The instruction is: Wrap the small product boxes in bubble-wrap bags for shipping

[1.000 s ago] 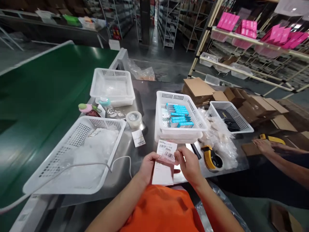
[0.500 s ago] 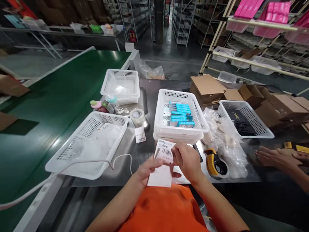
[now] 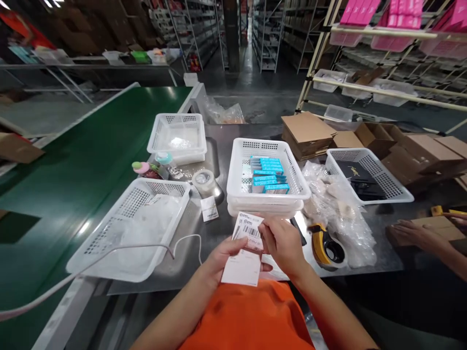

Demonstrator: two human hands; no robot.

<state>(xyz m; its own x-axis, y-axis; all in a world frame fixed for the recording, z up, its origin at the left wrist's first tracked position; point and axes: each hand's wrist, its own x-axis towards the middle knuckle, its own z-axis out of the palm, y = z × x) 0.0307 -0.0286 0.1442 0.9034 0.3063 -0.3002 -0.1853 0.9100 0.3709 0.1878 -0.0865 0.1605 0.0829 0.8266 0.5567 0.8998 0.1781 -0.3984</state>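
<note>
Shipping labels point(image 3: 242, 266), white with printed barcodes, are held in front of my orange top. My left hand point(image 3: 226, 256) grips them from the left, thumb on top and fingers underneath. At the upper right edge of the labels, my right hand point(image 3: 283, 244) pinches them between thumb and fingers. Just beyond my hands stands a white basket point(image 3: 268, 196) with several small blue boxes point(image 3: 269, 176) in it, stacked on another basket. A yellow tape dispenser point(image 3: 326, 248) lies right of my right hand, and a dark flat object point(image 3: 298, 231) is partly hidden behind that hand.
A white basket of clear plastic point(image 3: 109, 272) stands left, crossed by a white cable point(image 3: 142, 246). Tape rolls point(image 3: 204, 182), bubble wrap point(image 3: 337, 218), a basket with black items point(image 3: 372, 197) and cartons point(image 3: 308, 129) surround me. A co-worker's hands point(image 3: 419, 236) handle cardboard at right. A green conveyor point(image 3: 91, 150) runs left.
The view has tilted slightly up and shifted. My hands keep hold of the labels in nearly the same pose. At right, the co-worker's hands have moved a little over the cardboard.
</note>
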